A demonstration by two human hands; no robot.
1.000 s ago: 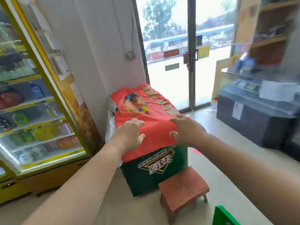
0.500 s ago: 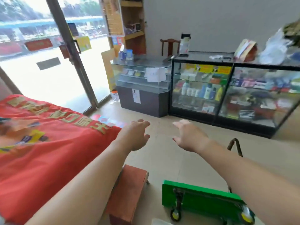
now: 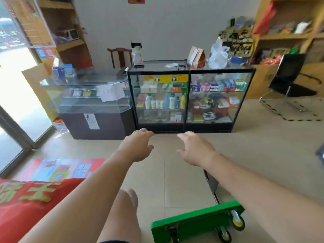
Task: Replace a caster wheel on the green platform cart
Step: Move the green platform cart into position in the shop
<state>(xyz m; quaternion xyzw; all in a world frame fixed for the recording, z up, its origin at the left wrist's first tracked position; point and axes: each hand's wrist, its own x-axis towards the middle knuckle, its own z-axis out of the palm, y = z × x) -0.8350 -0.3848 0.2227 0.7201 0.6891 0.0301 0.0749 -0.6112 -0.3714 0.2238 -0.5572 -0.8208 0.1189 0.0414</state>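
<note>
At the lower edge of the view, on the tiled floor beside the person's knee: green platform cart, tipped up so its underside and two caster wheels show; chrome handle running away from it, partly under the right forearm. Judged stiff and fairly heavy, unlikely to flex. Best taken by the deck edge or handle, since the casters probably swivel and roll under a grip. To the left, a red printed cloth. Mid-air above the floor: left hand and right hand, both empty, fingers loosely spread, well apart from the cart. Beyond, a colourful floor mat. Farthest, glass display cabinets of boxed goods and a black chair.
</note>
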